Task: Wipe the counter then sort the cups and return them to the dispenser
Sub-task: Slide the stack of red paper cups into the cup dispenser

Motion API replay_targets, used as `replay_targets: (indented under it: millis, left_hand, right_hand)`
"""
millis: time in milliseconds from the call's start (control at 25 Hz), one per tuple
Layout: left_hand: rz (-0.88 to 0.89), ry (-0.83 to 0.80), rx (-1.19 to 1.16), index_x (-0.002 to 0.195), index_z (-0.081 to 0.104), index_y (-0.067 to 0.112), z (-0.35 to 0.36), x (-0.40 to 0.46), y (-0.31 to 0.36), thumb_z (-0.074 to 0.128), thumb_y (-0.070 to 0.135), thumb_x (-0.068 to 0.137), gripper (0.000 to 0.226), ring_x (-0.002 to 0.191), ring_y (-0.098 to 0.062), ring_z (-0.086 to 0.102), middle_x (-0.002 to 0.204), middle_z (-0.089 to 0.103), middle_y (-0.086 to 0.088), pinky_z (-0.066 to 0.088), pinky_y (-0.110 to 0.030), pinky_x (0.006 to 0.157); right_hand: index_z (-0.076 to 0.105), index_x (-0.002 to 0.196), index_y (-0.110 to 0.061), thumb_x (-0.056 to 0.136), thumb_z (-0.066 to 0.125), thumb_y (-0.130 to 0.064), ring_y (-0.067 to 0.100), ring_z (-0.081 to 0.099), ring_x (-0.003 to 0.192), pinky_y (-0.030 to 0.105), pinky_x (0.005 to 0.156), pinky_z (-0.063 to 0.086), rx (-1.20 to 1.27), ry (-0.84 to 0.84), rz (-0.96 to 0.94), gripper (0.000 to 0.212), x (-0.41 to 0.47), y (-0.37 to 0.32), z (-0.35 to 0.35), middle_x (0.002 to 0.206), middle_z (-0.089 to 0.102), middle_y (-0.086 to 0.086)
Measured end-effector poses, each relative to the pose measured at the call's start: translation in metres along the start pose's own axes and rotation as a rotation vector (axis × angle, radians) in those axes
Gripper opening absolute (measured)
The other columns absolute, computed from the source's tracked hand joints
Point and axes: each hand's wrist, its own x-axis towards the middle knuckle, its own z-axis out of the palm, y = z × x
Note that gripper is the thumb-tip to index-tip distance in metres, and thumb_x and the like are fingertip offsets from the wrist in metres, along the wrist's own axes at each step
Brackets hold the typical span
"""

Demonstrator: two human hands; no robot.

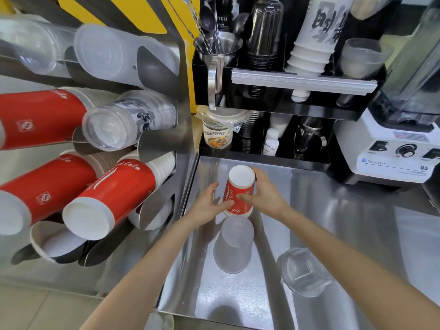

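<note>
Both forearms reach forward over the steel counter [333,222] and converge near its back edge. The left hand [209,206] comes in from the lower left, palm turned inward; the right hand [264,194] comes from the lower right, palm facing the left.

Between them stands a red paper cup [238,189], upside down with its white base uppermost, white lettering on its side, rim on the counter. Left fingers are curled against its left wall, thumb near the lower rim. Right fingers wrap its right wall, thumb across the front. Both hands grip the cup.

Just in front stands an inverted frosted plastic cup [234,244]; a clear plastic cup [303,272] lies nearer right, well apart. The wall dispenser [181,129] at left holds stacked cups.
</note>
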Motion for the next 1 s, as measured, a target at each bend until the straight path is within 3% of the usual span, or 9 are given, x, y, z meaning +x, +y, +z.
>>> replay_targets:
  millis: [160, 240, 480, 600, 760, 920, 1000]
  left_hand:
    - [-0.189, -0.114, -0.373, 0.143, 0.016, 0.023, 0.0, -0.005, -0.001, 0.06, 0.056, 0.07, 0.092, 0.131, -0.027, 0.041, 0.148, 0.036, -0.007, 0.038, -0.047, 0.107]
    - [-0.199, -0.153, -0.485, 0.143, 0.02, 0.022, 0.001, -0.007, 0.0, 0.061, 0.062, 0.061, 0.1, 0.128, -0.028, 0.044, 0.144, 0.042, -0.007, 0.037, -0.05, 0.107]
    - [-0.047, -0.195, -0.614, 0.133, 0.038, 0.023, -0.004, -0.019, 0.032, 0.057, 0.064, 0.06, 0.086, 0.123, -0.028, 0.049, 0.136, 0.049, -0.01, 0.041, -0.052, 0.104]
    - [0.056, -0.179, -0.629, 0.135, 0.035, 0.023, -0.008, -0.036, 0.055, 0.058, 0.067, 0.054, 0.095, 0.126, -0.026, 0.045, 0.138, 0.046, -0.007, 0.039, -0.053, 0.104]
    - [0.21, -0.107, -0.621, 0.136, 0.034, 0.023, -0.013, -0.072, 0.079, 0.07, 0.076, 0.033, 0.121, 0.12, -0.02, 0.051, 0.13, 0.053, -0.002, 0.039, -0.051, 0.104]
    - [0.33, 0.02, -0.618, 0.134, 0.036, 0.024, -0.023, -0.112, 0.084, 0.073, 0.074, 0.03, 0.12, 0.106, -0.005, 0.06, 0.127, 0.054, 0.005, 0.047, -0.04, 0.097]
    - [0.371, 0.077, -0.609, 0.137, 0.032, 0.024, -0.028, -0.131, 0.08, 0.073, 0.074, 0.032, 0.123, 0.112, -0.009, 0.059, 0.134, 0.05, 0.002, 0.048, -0.039, 0.098]
  right_hand:
    - [0.037, 0.124, -0.019, 0.07, 0.073, -0.021, 0.01, 0.043, 0.108, 0.024, 0.087, 0.038, 0.035, 0.034, -0.058, 0.065, -0.007, -0.006, -0.004, 0.129, 0.046, 0.004]
    - [0.037, 0.123, -0.021, 0.07, 0.074, -0.022, 0.01, 0.044, 0.108, 0.024, 0.086, 0.037, 0.048, 0.05, -0.08, 0.065, -0.011, -0.01, -0.011, 0.127, 0.048, 0.001]
    - [0.036, 0.125, -0.02, 0.069, 0.073, -0.017, 0.013, 0.045, 0.112, 0.027, 0.092, 0.038, 0.042, 0.079, -0.201, 0.067, -0.034, -0.04, -0.038, 0.128, 0.044, 0.002]
    - [0.038, 0.125, -0.023, 0.068, 0.073, -0.016, 0.013, 0.046, 0.113, 0.027, 0.093, 0.039, 0.026, 0.128, -0.312, 0.068, -0.052, -0.062, -0.053, 0.125, 0.045, 0.0]
    - [0.037, 0.125, -0.029, 0.068, 0.073, -0.018, 0.005, 0.044, 0.111, 0.017, 0.091, 0.036, 0.027, 0.177, -0.44, 0.068, -0.078, -0.09, -0.064, 0.121, 0.043, -0.007]
    - [0.031, 0.115, -0.05, 0.069, 0.072, -0.025, -0.013, 0.039, 0.111, 0.004, 0.093, 0.034, 0.058, 0.163, -0.605, 0.066, -0.108, -0.116, -0.065, 0.117, 0.041, -0.023]
    - [0.034, 0.119, -0.044, 0.07, 0.071, -0.029, -0.008, 0.04, 0.114, 0.007, 0.096, 0.034, 0.073, 0.146, -0.675, 0.063, -0.119, -0.129, -0.062, 0.12, 0.043, -0.02]
